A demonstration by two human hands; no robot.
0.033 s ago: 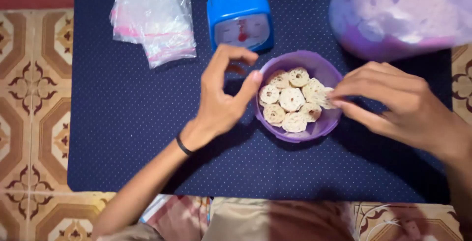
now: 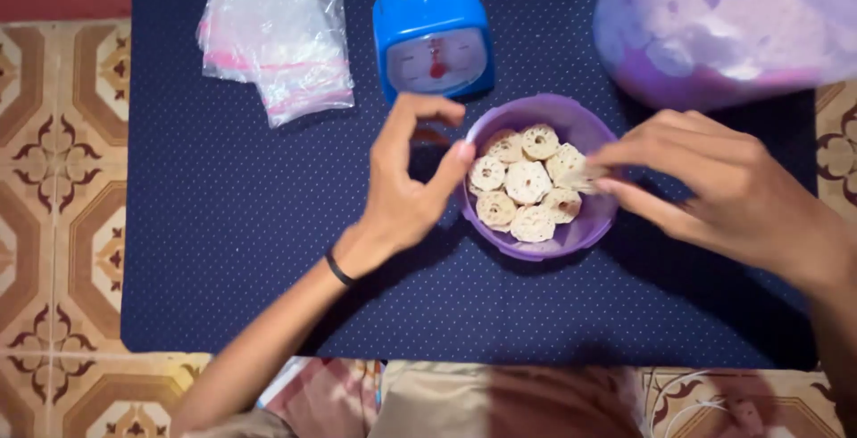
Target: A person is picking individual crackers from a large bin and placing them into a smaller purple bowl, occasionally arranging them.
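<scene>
While your left hand (image 2: 406,183) steadies the rim of the purple bowl (image 2: 585,228) on the dark blue mat (image 2: 223,224) below the blue scale (image 2: 433,32), your right hand (image 2: 714,188) pinches one pale ring-shaped cracker (image 2: 580,175) at the bowl's right side.

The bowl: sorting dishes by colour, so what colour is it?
Purple, seen in the head view: the bowl.
</scene>
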